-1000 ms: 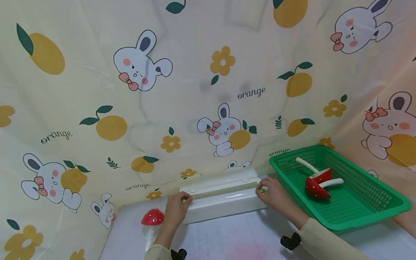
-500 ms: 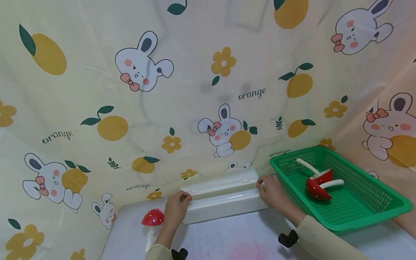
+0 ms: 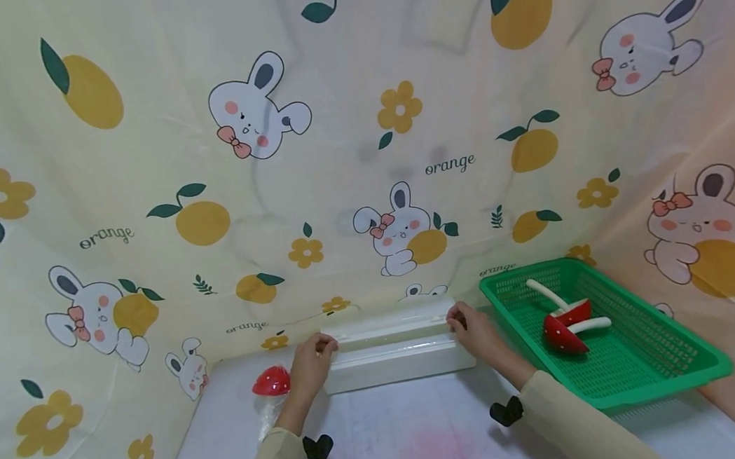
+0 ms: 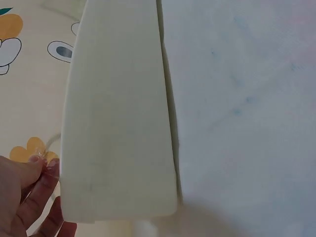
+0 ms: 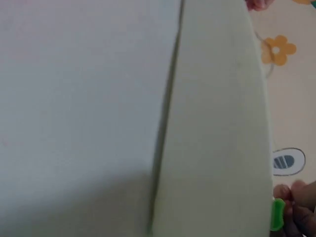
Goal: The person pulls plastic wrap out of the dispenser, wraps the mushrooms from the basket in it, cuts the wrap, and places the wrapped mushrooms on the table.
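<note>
A long white cling film box (image 3: 401,372) lies across the back of the table with its lid (image 3: 388,317) raised. Clear film (image 3: 392,351) shines along its opening. At the left end, my left hand (image 3: 311,365) pinches the film edge between thumb and finger; the left wrist view shows this beside the box wall (image 4: 118,123). My right hand (image 3: 477,334) has its thumb and fingertip together at the other end, pinching the film. In the right wrist view a green slider (image 5: 277,215) sits at the box edge by these fingers.
A green plastic basket (image 3: 654,377) at the right holds two red toy mushroom pieces (image 3: 563,333) with white stems. Left of my left hand lies a red mushroom piece (image 3: 271,381) in clear film. A patterned cloth (image 3: 341,210) hangs right behind the box.
My right hand has come away from the green slider and shifted slightly up and left to the film. My left hand stays at the left end, its fingertips raised slightly.
</note>
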